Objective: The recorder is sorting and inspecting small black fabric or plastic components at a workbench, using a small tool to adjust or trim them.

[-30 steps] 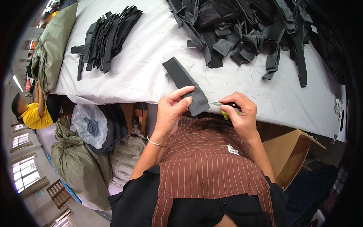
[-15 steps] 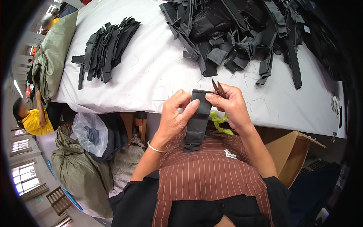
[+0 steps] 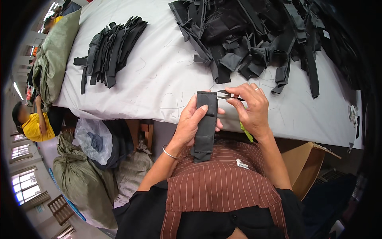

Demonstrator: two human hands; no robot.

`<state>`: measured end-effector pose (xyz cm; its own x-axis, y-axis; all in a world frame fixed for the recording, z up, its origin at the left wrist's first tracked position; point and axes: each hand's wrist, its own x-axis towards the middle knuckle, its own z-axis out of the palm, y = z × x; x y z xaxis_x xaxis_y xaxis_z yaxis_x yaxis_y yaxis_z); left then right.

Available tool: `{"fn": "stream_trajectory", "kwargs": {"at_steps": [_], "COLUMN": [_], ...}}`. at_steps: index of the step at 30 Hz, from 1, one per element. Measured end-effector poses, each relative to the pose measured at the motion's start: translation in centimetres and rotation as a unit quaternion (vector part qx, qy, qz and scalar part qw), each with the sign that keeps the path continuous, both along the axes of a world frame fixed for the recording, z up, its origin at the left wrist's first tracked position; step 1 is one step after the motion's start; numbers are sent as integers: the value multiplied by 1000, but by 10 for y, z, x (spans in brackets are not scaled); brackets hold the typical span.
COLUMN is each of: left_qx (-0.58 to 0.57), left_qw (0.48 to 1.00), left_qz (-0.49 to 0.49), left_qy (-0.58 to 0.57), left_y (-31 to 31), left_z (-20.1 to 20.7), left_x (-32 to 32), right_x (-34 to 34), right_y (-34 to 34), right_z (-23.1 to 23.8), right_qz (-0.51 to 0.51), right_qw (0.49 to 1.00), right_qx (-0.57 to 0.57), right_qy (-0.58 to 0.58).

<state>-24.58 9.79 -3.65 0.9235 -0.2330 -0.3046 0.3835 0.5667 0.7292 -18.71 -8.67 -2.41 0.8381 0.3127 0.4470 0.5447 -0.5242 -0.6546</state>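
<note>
My left hand (image 3: 192, 124) grips a black fabric strip (image 3: 205, 133), thumb on its face and fingers behind. The strip hangs upright over my apron, its stitched top end level with the table's front edge. In my right hand (image 3: 254, 109) are small dark thread snips (image 3: 226, 95), their blades pointing left at the strip's upper right corner. The blades look slightly apart, close beside the fabric; whether they touch it I cannot tell. A yellow-green cloth tie (image 3: 246, 132) hangs below my right palm, partly hidden by the hand.
A large heap of black fabric strips (image 3: 254, 44) covers the table's right side. A neater stack of strips (image 3: 113, 51) lies at left on the white table cover (image 3: 159, 75). An open cardboard box (image 3: 308, 163) and bulging sacks (image 3: 81, 181) stand below. A person in yellow (image 3: 38, 126) is at far left.
My right hand has let go of the strip's top corner and turned the snips from pointing up to pointing left at its edge. My left fingers now spread behind the strip.
</note>
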Motion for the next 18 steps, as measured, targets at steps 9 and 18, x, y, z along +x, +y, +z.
{"fn": "stream_trajectory", "kwargs": {"at_steps": [9, 18], "left_qx": [-13, -12], "left_qw": [1000, 1000], "left_qz": [-6, -1], "left_qy": [3, 9], "left_y": [2, 2], "left_z": [-1, -1], "left_x": [2, 3], "right_x": [4, 3], "right_y": [3, 5], "right_z": [-6, -6], "right_qz": [-18, -17], "right_qw": [997, 997], "right_qx": [-40, -42], "right_qy": [-70, -69]}}
